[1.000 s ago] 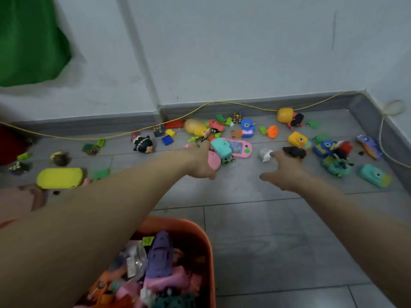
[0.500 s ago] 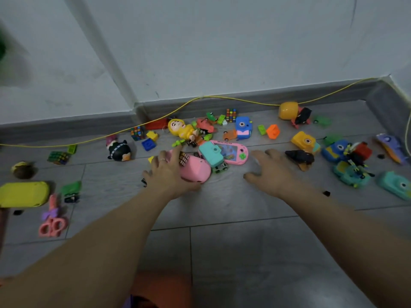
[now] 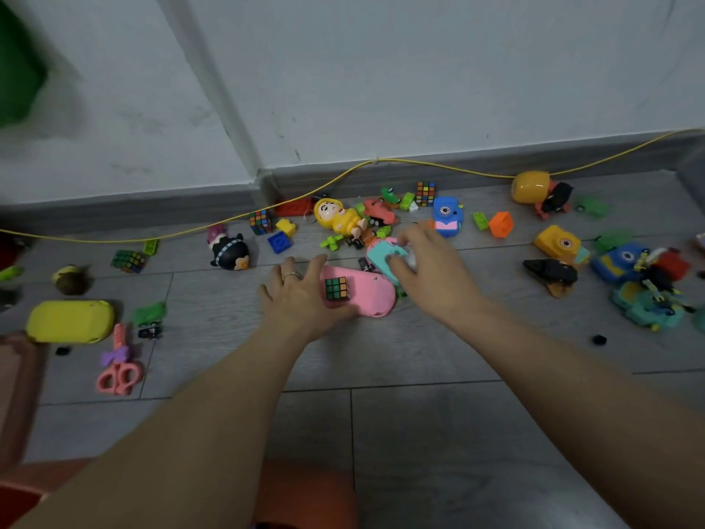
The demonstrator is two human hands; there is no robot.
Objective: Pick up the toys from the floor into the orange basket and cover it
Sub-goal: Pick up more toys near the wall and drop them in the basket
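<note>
My left hand [image 3: 297,299] lies on the left end of a pink oval toy [image 3: 372,299]. Its fingers are spread and its thumb runs along the toy's near edge. A small colour cube [image 3: 337,288] sits on the pink toy between thumb and forefinger. My right hand [image 3: 433,273] closes over a teal toy camera [image 3: 381,257] just behind the pink toy. Only a strip of the orange basket [image 3: 305,490] shows at the bottom edge, between my forearms. No lid is in view.
Toys lie along the skirting: a yellow doll [image 3: 339,219], a blue camera [image 3: 446,215], a yellow egg [image 3: 530,187], colour cubes, bricks. At the left are a yellow case [image 3: 70,320] and pink scissors [image 3: 118,372]; at the right, a heap of toy vehicles [image 3: 641,284]. A yellow cord [image 3: 229,219] runs along the wall.
My view has dropped closer to the floor and the basket has slid almost out of sight. My right hand moved left from the bare tile onto the teal camera. The left hand stays at the pink toy.
</note>
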